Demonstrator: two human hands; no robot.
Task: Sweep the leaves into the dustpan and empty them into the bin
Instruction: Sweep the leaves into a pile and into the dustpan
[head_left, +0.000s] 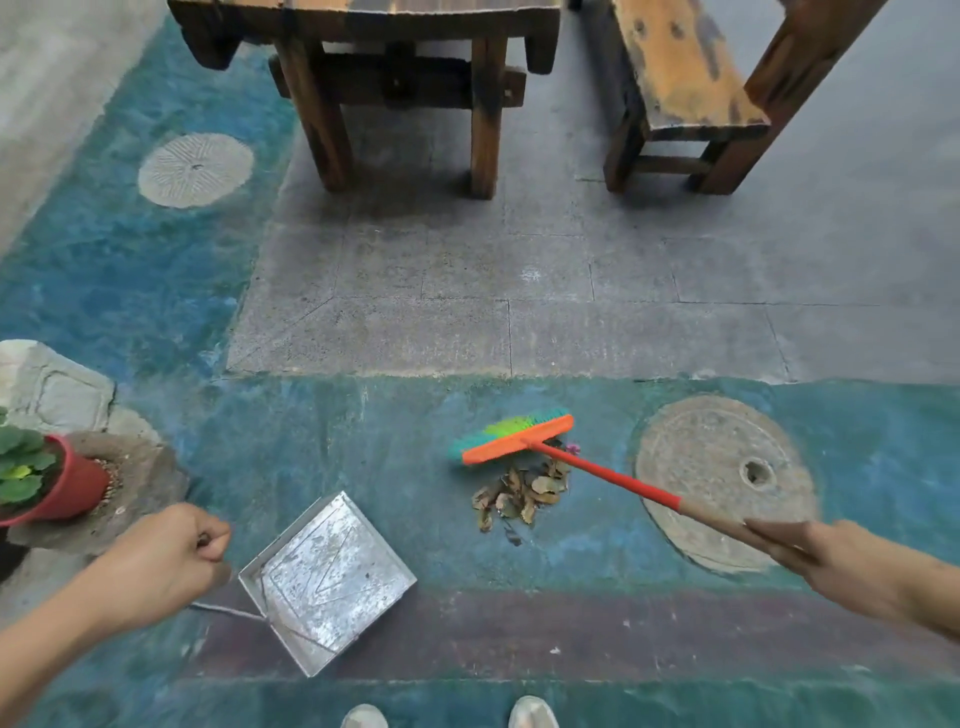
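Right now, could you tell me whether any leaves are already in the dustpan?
No, the leaves lie piled on the floor beside the broom, apart from the dustpan.

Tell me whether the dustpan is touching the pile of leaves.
Apart. The head view shows a strip of bare painted floor between the dustpan and the leaves.

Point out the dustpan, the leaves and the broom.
dustpan (332, 577): head view, on the bare metal floor of the pan.
leaves (519, 493): head view, on the middle of the brown pile.
broom (518, 441): head view, on the orange back of its head.
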